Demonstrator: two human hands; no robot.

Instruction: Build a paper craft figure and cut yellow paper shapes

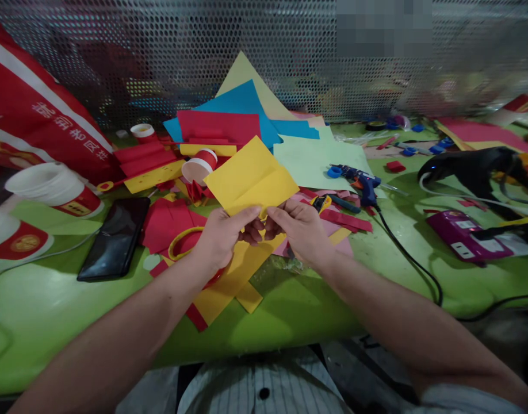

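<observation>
A sheet of yellow paper (pixel 252 175) is held up in front of me, its lower edge pinched between both hands. My left hand (pixel 227 230) grips it with thumb and bent fingers, left of centre. Close beside it, my right hand (pixel 298 224) pinches the same edge, and the fingertips nearly meet. A crease or fold crosses the sheet. Underneath lie yellow paper strips (pixel 229 282) and red paper (pixel 171 221). A yellow ring-shaped item (pixel 184 241) is partly hidden behind my left wrist.
Around me on the green table (pixel 290 322) are a black phone (pixel 114 238), paper cups (pixel 52 187), a blue glue gun (pixel 363 181) with a cable, and a purple box (pixel 462 236). Coloured sheets (pixel 318 158) lean toward a perforated metal panel (pixel 169 63). A red bag (pixel 44 98) stands left.
</observation>
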